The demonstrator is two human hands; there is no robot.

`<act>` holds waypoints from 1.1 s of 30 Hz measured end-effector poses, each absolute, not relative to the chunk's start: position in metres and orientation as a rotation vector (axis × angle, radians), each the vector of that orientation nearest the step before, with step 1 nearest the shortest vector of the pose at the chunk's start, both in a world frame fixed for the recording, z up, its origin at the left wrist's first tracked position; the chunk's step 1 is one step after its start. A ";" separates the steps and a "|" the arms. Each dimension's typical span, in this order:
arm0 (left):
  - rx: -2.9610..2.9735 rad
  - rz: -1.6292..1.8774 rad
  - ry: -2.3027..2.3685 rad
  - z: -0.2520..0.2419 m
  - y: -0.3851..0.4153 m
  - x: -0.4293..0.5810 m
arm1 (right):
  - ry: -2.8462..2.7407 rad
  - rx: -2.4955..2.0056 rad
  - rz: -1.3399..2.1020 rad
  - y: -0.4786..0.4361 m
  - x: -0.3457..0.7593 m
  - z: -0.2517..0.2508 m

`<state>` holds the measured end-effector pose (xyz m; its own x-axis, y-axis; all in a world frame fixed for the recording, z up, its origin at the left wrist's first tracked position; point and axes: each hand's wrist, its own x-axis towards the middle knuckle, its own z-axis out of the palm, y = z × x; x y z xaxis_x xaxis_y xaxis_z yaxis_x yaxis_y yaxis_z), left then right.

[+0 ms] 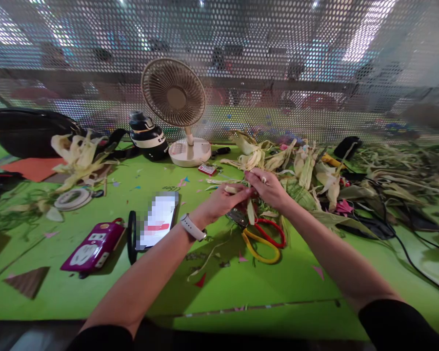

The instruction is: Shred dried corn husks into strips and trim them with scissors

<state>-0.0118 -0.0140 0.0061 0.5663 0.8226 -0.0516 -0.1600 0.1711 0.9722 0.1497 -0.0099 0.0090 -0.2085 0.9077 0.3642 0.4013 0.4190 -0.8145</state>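
Observation:
Both hands meet above the green table (pixel 292 297), near a heap of dried corn husks (pixel 307 168). My left hand (pixel 227 200), with a white watch (pixel 193 227) on its wrist, is closed with its fingers pinched on a pale strip of corn husk (pixel 251 210). Touching the same piece from the right, my right hand (pixel 267 185) is also closed on it. One end of the strip hangs down between the hands. Just below lie scissors (pixel 261 247) with red and yellow handles, their blades partly under the hands.
A phone (pixel 157 222) on a stand and a purple case (pixel 93 246) lie at left. Behind them are a fan (pixel 173 92), a black bottle (pixel 148 139), a tape roll (pixel 73 199) and a black bag (pixel 29 131). A perforated metal screen (pixel 241 73) closes the back; a cable (pixel 398 243) runs at right.

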 end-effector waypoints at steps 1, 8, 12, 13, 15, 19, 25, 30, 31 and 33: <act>1.127 0.793 0.654 0.006 -0.014 -0.012 | -1.745 -1.141 0.740 -0.009 0.152 0.011; 1.086 0.944 0.598 0.006 -0.012 -0.010 | -1.385 -1.269 0.676 -0.003 0.172 0.023; 1.284 1.063 0.708 0.000 -0.005 -0.010 | -1.659 -1.359 1.002 -0.008 0.165 0.024; 1.330 1.070 0.737 -0.002 -0.003 -0.011 | -1.693 -1.325 1.117 -0.010 0.161 0.023; 1.430 1.087 0.799 -0.004 0.000 -0.014 | -1.711 -1.221 1.278 -0.012 0.155 0.020; 1.752 1.295 0.926 -0.005 0.005 -0.022 | -1.690 -1.074 1.394 -0.010 0.150 0.013; 1.823 1.113 0.999 -0.005 0.009 -0.025 | -1.757 -1.160 1.182 -0.004 0.159 0.013; 1.454 0.907 0.809 -0.002 0.004 -0.021 | -1.736 -1.221 1.022 -0.002 0.165 0.015; 1.415 0.907 0.804 0.000 0.003 -0.021 | -1.729 -1.219 1.023 -0.001 0.166 0.015; 1.374 0.890 0.801 0.003 0.001 -0.021 | -1.724 -1.219 1.024 0.002 0.168 0.014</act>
